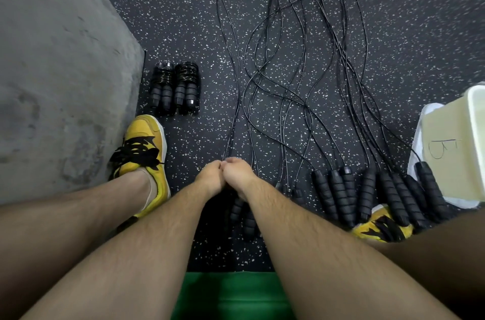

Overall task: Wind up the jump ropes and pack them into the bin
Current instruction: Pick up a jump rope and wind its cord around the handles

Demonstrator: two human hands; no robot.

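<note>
My left hand [210,178] and my right hand [237,175] meet over the floor, fingers curled together, pinching the black cords [231,146] of one jump rope. That rope's two black handles [240,214] lie on the floor under my right wrist. Several more black handles [380,193] lie side by side to the right, and their cords [301,57] run away from me in loose waves. Two wound-up ropes [174,88] stand together at the left. The pale bin [456,141] sits at the right edge, partly cut off.
A grey concrete slab [52,70] fills the left side. My yellow shoes [144,157] flank the work area, the right shoe [380,225] partly under the handles. A white cloth [420,146] lies under the bin. A green mat [231,293] shows between my arms.
</note>
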